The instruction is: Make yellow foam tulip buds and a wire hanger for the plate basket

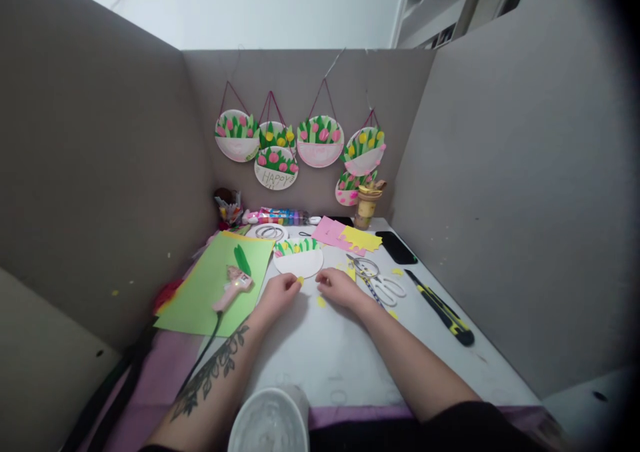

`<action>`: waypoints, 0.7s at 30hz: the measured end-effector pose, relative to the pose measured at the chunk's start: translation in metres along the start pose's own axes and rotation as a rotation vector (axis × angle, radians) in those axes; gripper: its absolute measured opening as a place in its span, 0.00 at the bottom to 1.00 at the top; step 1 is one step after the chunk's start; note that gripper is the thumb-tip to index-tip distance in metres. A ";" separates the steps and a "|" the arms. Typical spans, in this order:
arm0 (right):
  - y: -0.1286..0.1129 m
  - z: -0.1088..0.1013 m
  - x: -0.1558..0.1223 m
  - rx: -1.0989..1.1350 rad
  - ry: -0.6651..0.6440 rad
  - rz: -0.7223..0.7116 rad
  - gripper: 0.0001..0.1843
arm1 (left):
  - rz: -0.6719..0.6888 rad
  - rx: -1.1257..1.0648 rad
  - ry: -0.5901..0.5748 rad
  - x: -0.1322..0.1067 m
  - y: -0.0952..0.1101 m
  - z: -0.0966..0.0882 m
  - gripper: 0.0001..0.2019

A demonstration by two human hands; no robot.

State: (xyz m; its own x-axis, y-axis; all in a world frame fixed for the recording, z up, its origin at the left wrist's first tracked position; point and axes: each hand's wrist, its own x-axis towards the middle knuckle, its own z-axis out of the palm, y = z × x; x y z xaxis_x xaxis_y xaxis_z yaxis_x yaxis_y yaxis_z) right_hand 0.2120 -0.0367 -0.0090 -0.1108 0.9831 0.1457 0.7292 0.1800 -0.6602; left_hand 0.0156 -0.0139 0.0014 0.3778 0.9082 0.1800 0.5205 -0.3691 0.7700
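Observation:
My left hand is closed in a pinch on a small yellow paper piece. Across a narrow gap, my right hand has its fingers curled together; whether anything is between them is too small to tell. Just beyond both hands lies a paper-plate flower basket, white in front with green paper leaves and some pink and yellow flowers along the top. Below the gap between the hands, another yellow paper scrap rests on the white table.
Left are green paper sheets and a corded pink glue gun. To the right lie scissors, a yellow-black utility knife and a phone. Pink paper lies behind. A white lidded cup stands nearest me. Finished plates hang behind.

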 end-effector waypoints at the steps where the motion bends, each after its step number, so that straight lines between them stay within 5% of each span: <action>1: 0.002 -0.003 -0.001 -0.073 -0.051 -0.008 0.09 | -0.009 0.011 0.012 0.001 -0.001 -0.001 0.12; 4: 0.005 -0.005 -0.004 -0.181 -0.139 -0.008 0.15 | -0.019 0.052 0.023 0.002 -0.004 -0.003 0.12; 9: 0.003 -0.001 0.000 -0.197 -0.200 0.013 0.10 | 0.013 0.108 0.005 0.000 -0.002 -0.002 0.13; 15: 0.001 -0.004 -0.001 -0.169 -0.185 -0.009 0.13 | 0.030 0.104 0.018 0.000 -0.004 -0.001 0.13; 21: -0.002 -0.004 -0.003 -0.165 -0.183 -0.058 0.04 | 0.037 0.102 0.020 0.000 -0.002 -0.001 0.13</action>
State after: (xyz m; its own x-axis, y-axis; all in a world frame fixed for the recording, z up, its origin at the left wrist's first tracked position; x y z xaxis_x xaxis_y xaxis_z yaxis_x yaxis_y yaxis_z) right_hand 0.2135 -0.0404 -0.0053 -0.2650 0.9637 0.0336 0.8168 0.2428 -0.5234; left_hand 0.0136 -0.0134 0.0006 0.3830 0.8971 0.2202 0.5825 -0.4195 0.6962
